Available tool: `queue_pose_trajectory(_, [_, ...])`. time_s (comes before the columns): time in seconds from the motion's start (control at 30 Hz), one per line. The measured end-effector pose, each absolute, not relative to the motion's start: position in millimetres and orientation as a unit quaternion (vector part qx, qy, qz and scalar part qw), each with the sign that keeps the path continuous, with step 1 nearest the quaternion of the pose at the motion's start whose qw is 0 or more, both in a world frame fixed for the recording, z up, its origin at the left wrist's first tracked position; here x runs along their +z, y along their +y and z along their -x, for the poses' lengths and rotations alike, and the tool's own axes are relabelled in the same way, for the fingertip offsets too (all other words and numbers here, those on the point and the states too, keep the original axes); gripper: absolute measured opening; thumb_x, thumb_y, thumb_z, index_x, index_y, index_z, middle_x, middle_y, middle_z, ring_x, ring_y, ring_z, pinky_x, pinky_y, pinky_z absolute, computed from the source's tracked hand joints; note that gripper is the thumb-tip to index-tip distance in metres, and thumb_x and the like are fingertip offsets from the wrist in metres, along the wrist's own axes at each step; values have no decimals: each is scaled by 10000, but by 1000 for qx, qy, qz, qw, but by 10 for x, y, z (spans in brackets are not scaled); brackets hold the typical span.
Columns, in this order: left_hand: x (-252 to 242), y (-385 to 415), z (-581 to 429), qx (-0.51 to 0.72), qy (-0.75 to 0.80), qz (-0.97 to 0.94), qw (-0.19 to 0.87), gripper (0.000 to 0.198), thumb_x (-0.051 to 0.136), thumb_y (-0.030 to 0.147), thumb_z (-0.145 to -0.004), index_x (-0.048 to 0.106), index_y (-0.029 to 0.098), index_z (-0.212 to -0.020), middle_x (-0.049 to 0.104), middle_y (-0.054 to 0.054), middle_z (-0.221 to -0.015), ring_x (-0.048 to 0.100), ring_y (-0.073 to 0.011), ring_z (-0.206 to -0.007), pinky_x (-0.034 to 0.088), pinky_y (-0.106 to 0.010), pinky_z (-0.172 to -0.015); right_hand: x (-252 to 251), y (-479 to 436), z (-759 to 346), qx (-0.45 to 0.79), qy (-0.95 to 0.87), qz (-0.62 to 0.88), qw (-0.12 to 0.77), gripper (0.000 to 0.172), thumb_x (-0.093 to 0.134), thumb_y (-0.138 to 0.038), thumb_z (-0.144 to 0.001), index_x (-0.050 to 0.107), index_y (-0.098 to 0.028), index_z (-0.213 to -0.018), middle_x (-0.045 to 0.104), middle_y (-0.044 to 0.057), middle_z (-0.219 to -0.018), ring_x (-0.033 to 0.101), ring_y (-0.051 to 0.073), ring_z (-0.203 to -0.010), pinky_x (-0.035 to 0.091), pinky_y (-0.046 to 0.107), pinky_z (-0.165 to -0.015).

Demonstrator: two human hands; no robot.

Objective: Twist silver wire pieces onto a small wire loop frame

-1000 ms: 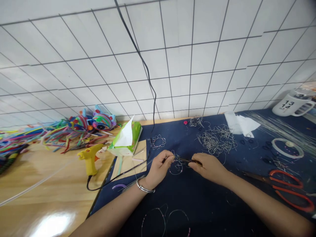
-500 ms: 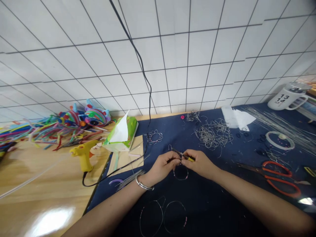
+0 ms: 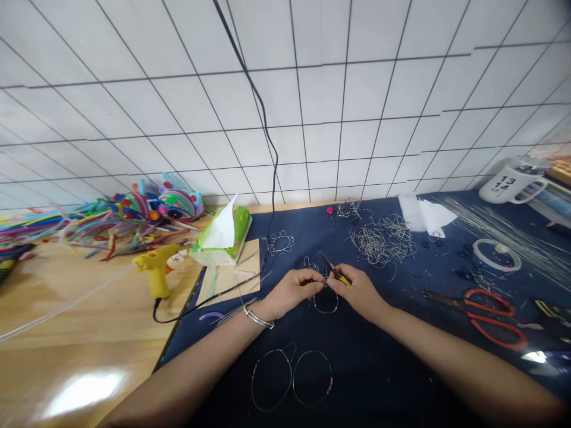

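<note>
Over the dark blue cloth, my left hand [image 3: 300, 291] pinches a small wire ring [image 3: 326, 310] threaded with a few pink beads. The ring hangs below my fingertips. My right hand [image 3: 360, 292], close beside it, is closed around yellow-handled pliers [image 3: 338, 272], their dark jaws pointing up and left. Bent wire ends [image 3: 307, 261] stick up just beyond my left fingers. Whether the right fingertips also touch the ring is hard to make out. Nearer to me lie two larger beaded wire hoops [image 3: 312, 378], side by side.
A yellow glue gun [image 3: 157, 268] and a green tissue pack [image 3: 225, 238] are at left. Beyond my hands lie a flower-shaped wire piece [image 3: 281, 242] and tangled wire [image 3: 382, 239]. Orange-handled scissors [image 3: 491, 315], a clear ring [image 3: 496, 254] and a white mug [image 3: 513, 180] are at right.
The pliers have tipped more upright, and their jaws have come away from my left fingertips. Both hands stay close together; the whole view has shifted slightly.
</note>
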State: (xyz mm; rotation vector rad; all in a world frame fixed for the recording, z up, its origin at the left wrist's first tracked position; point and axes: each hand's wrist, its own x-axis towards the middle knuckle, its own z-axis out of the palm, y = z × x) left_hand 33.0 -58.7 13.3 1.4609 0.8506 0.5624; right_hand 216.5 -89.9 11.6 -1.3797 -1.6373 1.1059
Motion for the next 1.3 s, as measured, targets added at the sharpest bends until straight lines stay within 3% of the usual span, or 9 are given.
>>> queue_pose_trajectory(0.33, [205, -672, -454, 280, 376, -642, 606, 211, 602, 317, -693, 645, 127, -775, 556, -13, -671, 441, -82, -569, 355, -217, -557, 139, -960, -2225, 428, -653, 504, 369, 196, 466, -357, -764, 517, -168, -775, 436, -38, -641, 390, 86, -589, 336, 204, -572])
queue_pose_trajectory(0.5, [237, -717, -447, 343, 441, -614, 557, 238, 605, 355, -678, 634, 125, -731, 529, -1, -600, 423, -77, -518, 337, -208, -512, 144, -842, -2403, 372, -692, 509, 352, 273, 401, -384, -790, 545, -160, -848, 529, -14, -709, 459, 101, -631, 351, 217, -599])
queue_pose_trajectory(0.63, [161, -716, -416, 464, 478, -535, 520, 263, 615, 377, -668, 609, 124, -739, 498, 18, -563, 412, -68, -492, 329, -196, -494, 132, -659, -2631, 228, -750, 569, 248, 292, 358, -377, -814, 556, -170, -869, 570, -4, -749, 499, 110, -665, 352, 213, -608])
queue_pose_trajectory(0.77, [33, -748, -389, 548, 486, -459, 504, 284, 594, 390, -692, 584, 120, -781, 475, 29, -557, 415, -63, -493, 334, -190, -503, 97, -577, -2736, 187, -774, 571, 200, 242, 451, -383, -781, 573, -184, -841, 582, 10, -751, 513, 130, -684, 346, 226, -624])
queue_pose_trajectory(1.0, [-71, -821, -321, 568, 510, -434, 479, 298, 593, 411, -691, 582, 127, -781, 474, 38, -547, 415, -65, -490, 333, -189, -504, 23, -644, -2633, 69, -822, 550, 131, 253, 490, -391, -785, 581, -185, -900, 557, 72, -829, 483, 193, -846, 318, 294, -785])
queue_pose_trajectory(1.13, [-42, -772, -245, 572, 515, -433, 469, 297, 591, 414, -691, 587, 136, -795, 487, 32, -574, 409, -67, -498, 328, -188, -502, 29, -650, -2589, -16, -844, 529, 85, 249, 446, -379, -816, 591, -195, -903, 544, 76, -817, 476, 191, -827, 322, 297, -775])
queue_pose_trajectory(1.3, [-39, -692, -155, 582, 525, -412, 465, 315, 586, 431, -686, 588, 131, -782, 479, 31, -573, 393, -65, -486, 321, -190, -487, 108, -549, -2493, -32, -854, 517, 39, 253, 429, -376, -824, 596, -203, -903, 547, 72, -797, 480, 187, -807, 327, 297, -766])
